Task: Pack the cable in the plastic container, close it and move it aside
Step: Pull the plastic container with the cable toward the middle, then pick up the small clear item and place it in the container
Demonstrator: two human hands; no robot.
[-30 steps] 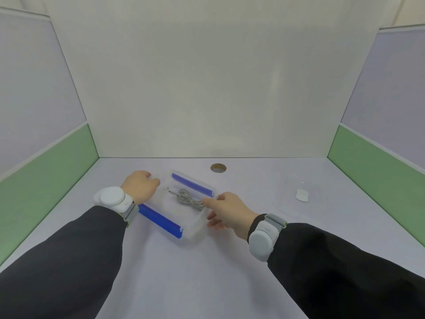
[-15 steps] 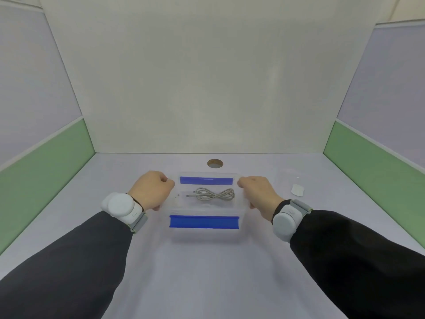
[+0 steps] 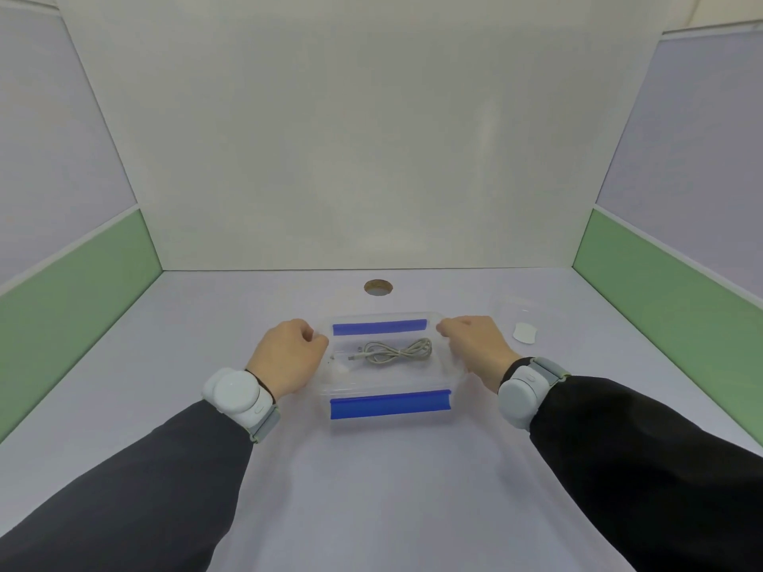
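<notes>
The fingers (image 3: 307, 338) of the left hand (image 3: 285, 357) curl against the left side of the plastic container (image 3: 388, 365), and the right hand (image 3: 475, 348) curls on the right side. The grey cable (image 3: 392, 350) lies coiled inside. Whether a lid is on cannot be told through the clear plastic. The blue clips (image 3: 390, 404) look unlatched, so closing and moving aside seem left. The container sits on a pale table (image 3: 371, 489) with a round hole (image 3: 378, 287), inside white, green and lilac walls.
</notes>
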